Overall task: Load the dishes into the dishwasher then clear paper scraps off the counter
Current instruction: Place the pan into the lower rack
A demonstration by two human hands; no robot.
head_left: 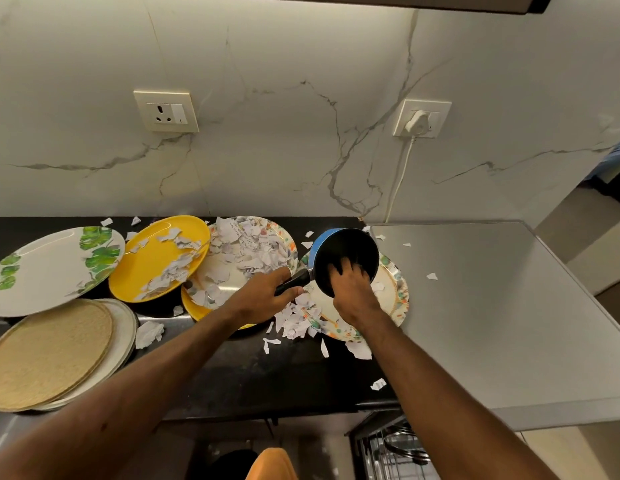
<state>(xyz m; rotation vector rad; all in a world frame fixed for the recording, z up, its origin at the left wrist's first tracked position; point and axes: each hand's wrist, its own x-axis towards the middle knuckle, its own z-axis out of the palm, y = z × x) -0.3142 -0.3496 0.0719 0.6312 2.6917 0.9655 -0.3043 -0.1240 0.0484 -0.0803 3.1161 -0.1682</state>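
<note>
My left hand (267,294) grips the black handle of a small blue saucepan (339,254), which is tipped on its side above a floral plate (391,299). My right hand (353,289) reaches into the pan's dark inside with its fingers spread. Torn paper scraps (246,247) cover a second floral plate (284,244) and a yellow plate (156,258), and more scraps lie loose on the black counter (267,375). A white plate with green leaves (49,268) sits at the far left.
A woven mat on stacked pale plates (52,351) lies at the front left. A steel worktop (492,306) adjoins the counter on the right. Below it the dishwasher rack (391,448) shows. A plug with cord (417,123) hangs on the marble wall.
</note>
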